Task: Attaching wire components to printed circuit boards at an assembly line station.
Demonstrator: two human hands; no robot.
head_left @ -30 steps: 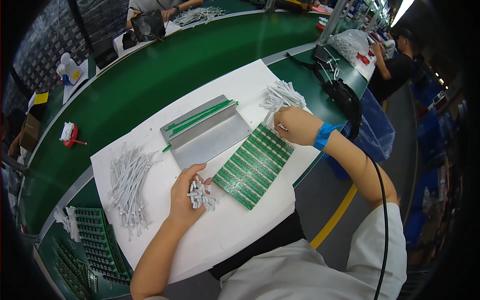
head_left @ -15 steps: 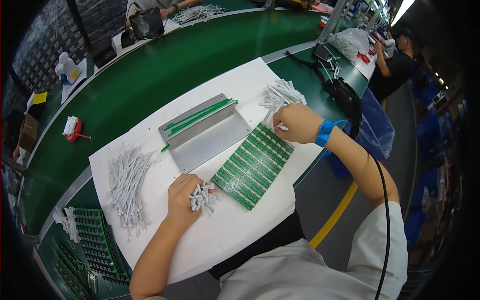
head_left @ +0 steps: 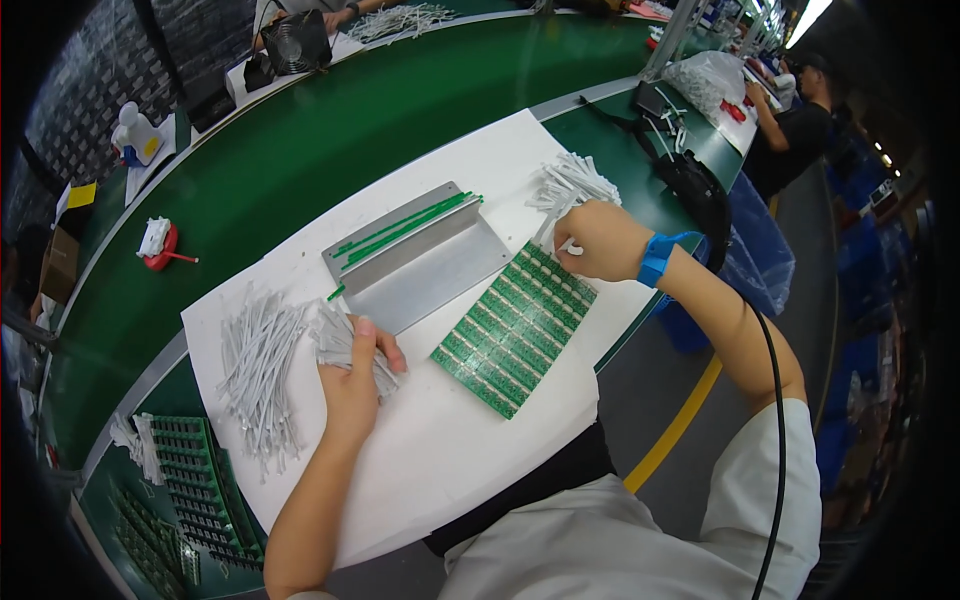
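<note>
My left hand (head_left: pixel 352 375) is closed round a bundle of short white cables (head_left: pixel 333 338), their ends fanning out past the thumb. My right hand (head_left: pixel 605 240) is pinched on a white cable end at the far corner of a green circuit board panel (head_left: pixel 515 335). The panel is divided into rows of small boards and lies tilted on the white sheet. Beyond my right fingers rests a pile of white cables (head_left: pixel 575 183). Another, longer pile of white cables (head_left: pixel 260 365) spreads left of my left hand. A blue band (head_left: pixel 656 260) circles my right wrist.
An angled metal fixture (head_left: pixel 430 270) with green strips (head_left: pixel 405 228) on it stands on the white sheet (head_left: pixel 450 480). Dark board panels (head_left: pixel 195 490) lie at the lower left. A red tape dispenser-like item (head_left: pixel 160 248) sits on the green belt. Two people work farther off.
My left hand has turned over, and its cable bundle now points away and left instead of toward the panel. The right hand stays at the panel's far corner.
</note>
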